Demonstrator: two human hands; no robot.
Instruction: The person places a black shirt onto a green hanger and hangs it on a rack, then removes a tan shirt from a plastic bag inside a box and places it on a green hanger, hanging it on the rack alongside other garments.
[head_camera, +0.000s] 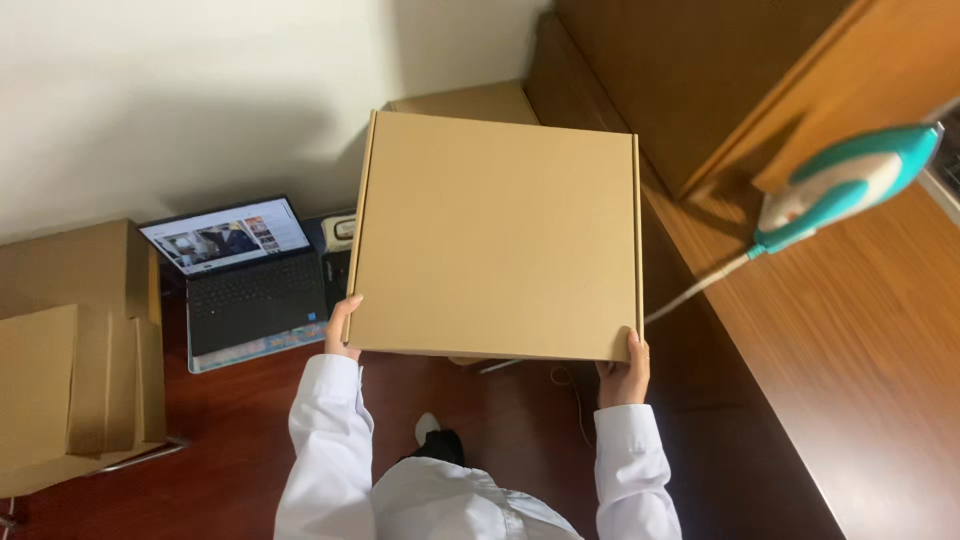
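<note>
from my remote view this reads as a small packing or dispatch room, improvised inside an office or home space. evidence: a flat brown cardboard box of the mailer type is in hand, and more of the same folded cartons are stacked at the left, with another carton behind against the plain white wall. an open laptop sits directly on the dark red-brown floor, its screen lit. a long wooden counter runs along the right, bearing a teal and white steam iron with its cord. white coat sleeves suggest work dress.
</note>
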